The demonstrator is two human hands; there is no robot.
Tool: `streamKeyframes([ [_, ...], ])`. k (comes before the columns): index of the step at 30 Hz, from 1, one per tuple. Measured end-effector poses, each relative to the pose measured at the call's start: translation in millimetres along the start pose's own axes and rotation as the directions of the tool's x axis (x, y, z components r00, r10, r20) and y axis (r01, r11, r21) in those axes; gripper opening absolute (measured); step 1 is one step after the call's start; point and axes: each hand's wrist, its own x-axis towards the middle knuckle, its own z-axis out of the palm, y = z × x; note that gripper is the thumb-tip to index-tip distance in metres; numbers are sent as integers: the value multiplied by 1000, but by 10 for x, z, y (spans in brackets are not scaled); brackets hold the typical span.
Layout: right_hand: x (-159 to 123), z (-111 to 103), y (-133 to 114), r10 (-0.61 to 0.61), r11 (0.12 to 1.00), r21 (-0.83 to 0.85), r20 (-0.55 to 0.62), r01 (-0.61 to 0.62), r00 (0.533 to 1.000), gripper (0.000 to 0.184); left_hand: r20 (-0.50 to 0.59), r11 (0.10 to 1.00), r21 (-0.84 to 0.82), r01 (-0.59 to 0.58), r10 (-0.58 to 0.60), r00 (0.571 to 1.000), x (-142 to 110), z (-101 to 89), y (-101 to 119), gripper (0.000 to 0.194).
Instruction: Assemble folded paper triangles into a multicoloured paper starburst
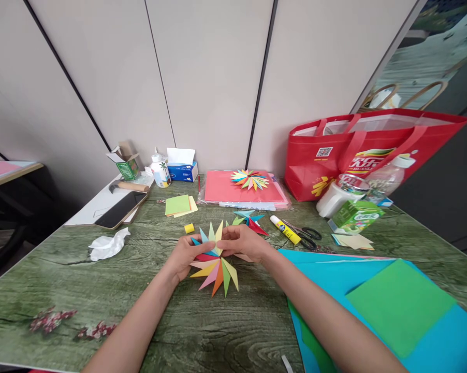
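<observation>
A many-coloured folded-paper star (218,272), with pointed blades fanning out all round, is held just above the table between both hands. My left hand (184,255) grips its left side, thumb on the blue and red blades. On the upper right, my right hand (239,240) pinches the star near its centre; the fingertips partly cover the blades there. Behind my right hand lie more folded paper blades (252,221) in blue and red. A yellow glue stick (286,229) rests uncapped to the right, and its yellow cap (189,228) stands left of the star.
Black scissors (309,235) lie beside the glue stick. Large blue sheets (319,274) with a green square (402,305) cover the right side. At the back, a finished paper star (249,179) sits on red paper (218,187). A red bag (307,166) stands back right; a crumpled tissue (109,244) lies left.
</observation>
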Motion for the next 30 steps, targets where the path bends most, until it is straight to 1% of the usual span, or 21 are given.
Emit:
streamKeyframes([
  [5, 2, -123, -50, 39, 993, 107, 134, -53, 990, 32, 23, 999, -43, 23, -22, 999, 22, -34, 4, 23],
  [8, 2, -191, -57, 51, 989, 127, 168, -73, 984, 33, 38, 996, -74, 44, -41, 998, 37, -61, -9, 24],
  [11, -3, -195, -30, 46, 991, 116, 166, -66, 985, 34, 69, 993, -97, 63, -57, 996, 43, -72, -23, 26],
  [14, -13, -160, -6, 30, 989, 139, 157, -53, 987, 33, 95, 988, -132, 78, -66, 993, 54, -78, -37, 25],
  [21, -26, -139, -38, 39, 983, 167, 216, -76, 976, 29, 125, 975, -175, 139, -118, 985, 54, -90, -38, 25],
  [30, -26, -104, -93, 107, 986, 110, 162, -126, 981, 23, 124, 957, -206, 206, -183, 975, 81, -91, -72, 21],
])
